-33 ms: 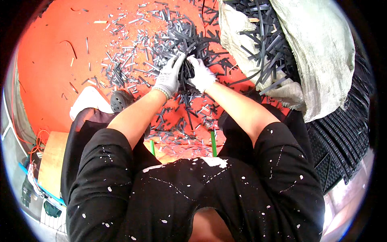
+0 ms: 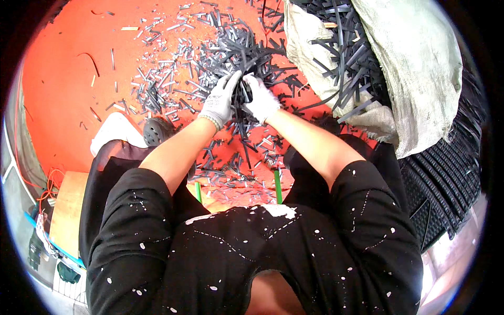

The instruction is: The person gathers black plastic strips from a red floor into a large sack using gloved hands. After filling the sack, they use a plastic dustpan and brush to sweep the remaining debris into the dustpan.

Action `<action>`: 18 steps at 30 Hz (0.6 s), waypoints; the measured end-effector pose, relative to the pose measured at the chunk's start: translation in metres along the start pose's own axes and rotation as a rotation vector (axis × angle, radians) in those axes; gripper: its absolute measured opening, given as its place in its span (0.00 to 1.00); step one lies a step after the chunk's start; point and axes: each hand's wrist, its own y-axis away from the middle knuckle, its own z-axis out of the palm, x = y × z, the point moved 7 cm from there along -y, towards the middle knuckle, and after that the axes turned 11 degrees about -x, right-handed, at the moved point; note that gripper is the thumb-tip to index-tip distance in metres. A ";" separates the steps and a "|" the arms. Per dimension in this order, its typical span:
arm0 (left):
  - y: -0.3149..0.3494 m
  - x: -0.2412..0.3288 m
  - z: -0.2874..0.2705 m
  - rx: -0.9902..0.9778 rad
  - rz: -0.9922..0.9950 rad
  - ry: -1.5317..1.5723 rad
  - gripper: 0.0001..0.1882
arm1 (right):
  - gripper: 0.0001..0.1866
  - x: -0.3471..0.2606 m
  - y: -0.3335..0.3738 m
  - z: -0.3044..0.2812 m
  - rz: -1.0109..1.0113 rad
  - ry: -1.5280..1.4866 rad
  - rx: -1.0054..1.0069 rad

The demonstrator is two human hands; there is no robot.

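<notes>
Red floor (image 2: 63, 89) runs across the upper half. Person in a black, white-flecked shirt (image 2: 315, 247) fills 6 o'clock. Pale woven sack (image 2: 425, 73) at 2 o'clock, mouth gaping, loaded with black strips (image 2: 357, 63). Black ridged stack (image 2: 446, 184) at 3 o'clock, just beside the sack. Loose pile of cut dark strips (image 2: 239, 47) at 12 o'clock, bits scattered toward 11. Wooden board (image 2: 68, 205) between 8 and 9. Left hand (image 2: 218, 102) at 11, right hand (image 2: 263, 103) at 12, both white-gloved, facing each other at the pile's near edge. Fingers of both are grasping a small bunch of black strips (image 2: 241, 98) between them; exact fingertip contact is hidden. Dark holed clog (image 2: 156, 131) between 9 and 10. Slim green bar (image 2: 278, 187) near 5.
</notes>
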 end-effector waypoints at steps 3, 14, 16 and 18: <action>0.010 0.009 -0.007 -0.006 0.069 0.151 0.46 | 0.42 -0.010 0.009 0.005 -0.013 -0.152 0.034; 0.014 0.093 -0.039 -0.155 -0.232 1.231 0.18 | 0.38 -0.108 0.081 -0.125 0.102 -0.150 -0.111; 0.008 0.154 -0.065 -0.187 -0.176 1.457 0.16 | 0.37 -0.121 0.097 -0.158 -0.003 -0.142 0.015; -0.001 0.212 -0.095 -0.216 -0.056 1.680 0.14 | 0.35 -0.140 0.111 -0.205 -0.232 -0.001 0.189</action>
